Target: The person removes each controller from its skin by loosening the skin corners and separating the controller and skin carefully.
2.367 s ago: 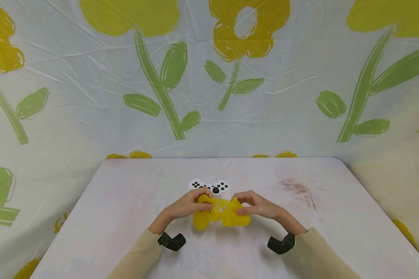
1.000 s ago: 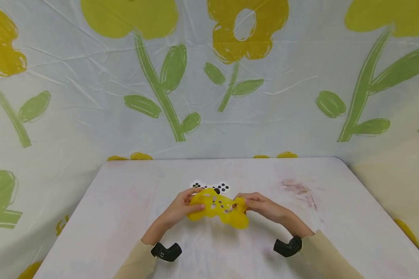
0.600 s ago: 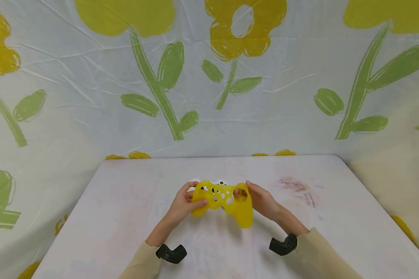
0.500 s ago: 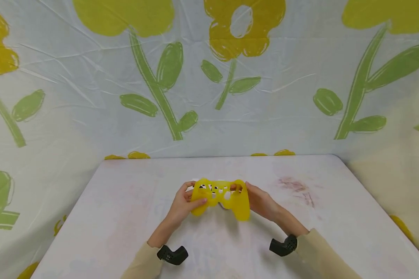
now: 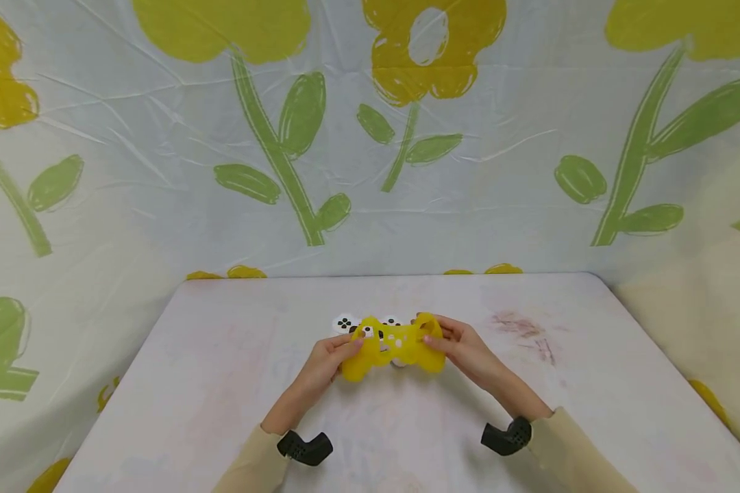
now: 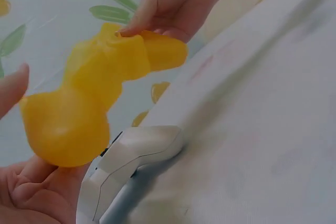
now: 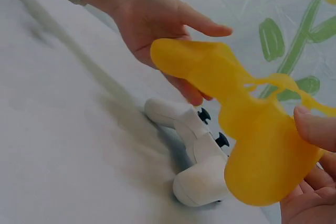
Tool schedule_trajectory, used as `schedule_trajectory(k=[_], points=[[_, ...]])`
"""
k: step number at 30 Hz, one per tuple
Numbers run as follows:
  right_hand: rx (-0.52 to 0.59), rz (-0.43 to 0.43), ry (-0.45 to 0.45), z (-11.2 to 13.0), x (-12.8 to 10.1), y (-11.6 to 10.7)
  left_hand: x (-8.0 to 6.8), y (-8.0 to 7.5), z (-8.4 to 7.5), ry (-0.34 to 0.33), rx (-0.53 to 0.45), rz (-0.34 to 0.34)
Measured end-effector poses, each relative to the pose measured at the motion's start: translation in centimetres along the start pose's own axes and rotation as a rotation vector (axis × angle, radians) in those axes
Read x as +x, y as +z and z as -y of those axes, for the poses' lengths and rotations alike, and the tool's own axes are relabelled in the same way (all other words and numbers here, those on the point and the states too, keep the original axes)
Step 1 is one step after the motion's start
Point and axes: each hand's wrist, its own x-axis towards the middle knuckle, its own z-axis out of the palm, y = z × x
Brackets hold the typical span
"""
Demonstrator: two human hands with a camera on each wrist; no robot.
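Yellow cover (image 5: 393, 348) lowered over white controller (image 5: 345, 322), left hand (image 5: 328, 356) and right hand (image 5: 462, 344) each gripping one end, no readable writing

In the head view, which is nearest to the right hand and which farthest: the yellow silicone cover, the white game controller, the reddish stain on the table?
1. Yellow silicone cover: gripped by the right hand, at its left.
2. White game controller: under and behind the cover.
3. Reddish stain: on the table, to the right, apart.

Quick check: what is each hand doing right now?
Left hand: grips the left end of the yellow cover.
Right hand: grips its right end.
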Motion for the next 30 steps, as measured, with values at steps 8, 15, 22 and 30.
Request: schedule_trajectory(k=[8, 15, 22, 30], points=[[-0.079, -0.113, 0.071, 0.6, -0.8, -1.2, 0.3, 0.7, 0.2, -0.042, 0.021, 0.078], [-0.251, -0.146, 0.05, 0.1, -1.4, -2.3, 0.5, 1.3, 0.1, -0.044, 0.048, 0.086], [-0.229, -0.087, 0.023, -1.0, -2.1, -3.9, 0.5, 2.0, 0.3, -0.008, 0.03, 0.031], [-0.172, -0.102, 0.083, -1.4, -2.3, -4.3, 0.8, 3.4, 0.7, 0.046, 0.013, -0.226]])
